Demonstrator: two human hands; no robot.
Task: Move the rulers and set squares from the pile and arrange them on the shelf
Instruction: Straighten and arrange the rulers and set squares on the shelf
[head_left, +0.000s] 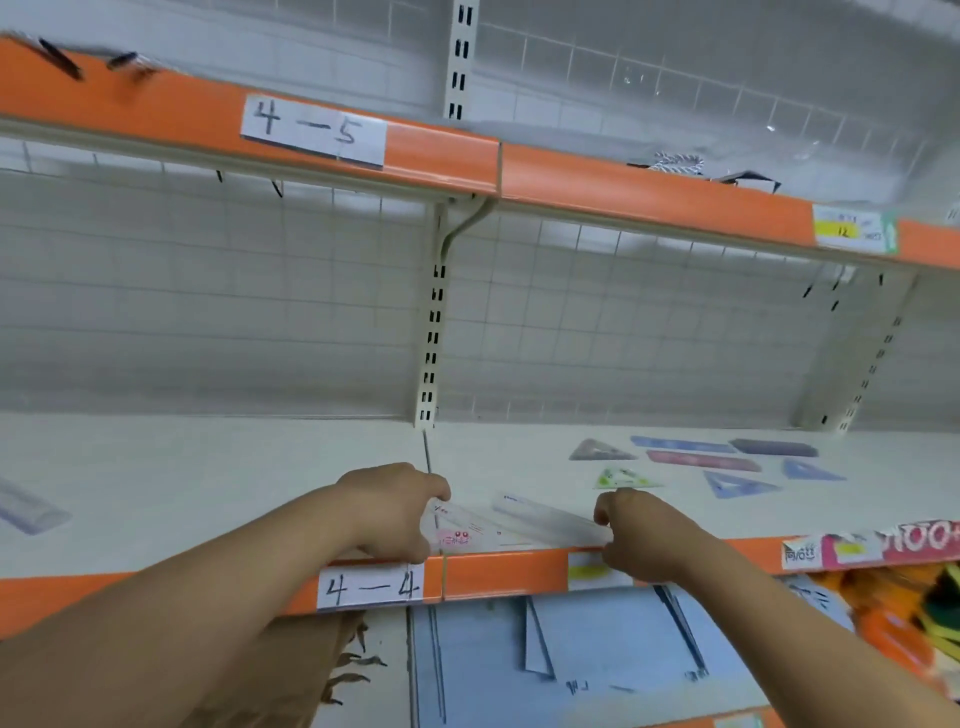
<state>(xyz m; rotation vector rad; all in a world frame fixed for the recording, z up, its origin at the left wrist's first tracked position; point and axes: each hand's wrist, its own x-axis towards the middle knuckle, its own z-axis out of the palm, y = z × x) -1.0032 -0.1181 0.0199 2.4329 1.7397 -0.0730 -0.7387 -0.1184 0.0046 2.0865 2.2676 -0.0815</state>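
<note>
A clear packaged ruler set (514, 525) with a pink print lies at the front edge of the white shelf (234, 483) marked 4-4. My left hand (400, 509) grips its left end and my right hand (631, 535) pinches its right end. Behind it on the shelf lie a green set square (623, 478), a grey set square (597, 451), blue rulers (680, 445), a pink ruler (701, 460), a dark ruler (774, 448) and two blue set squares (737, 484). A clear ruler (28, 506) lies at the far left.
An orange-edged shelf (441, 156) marked 4-5 hangs above, with a bracket and slotted upright (434, 332) in the middle. Below the front edge are blue folders (571, 649) and colourful goods (909, 608) at the right.
</note>
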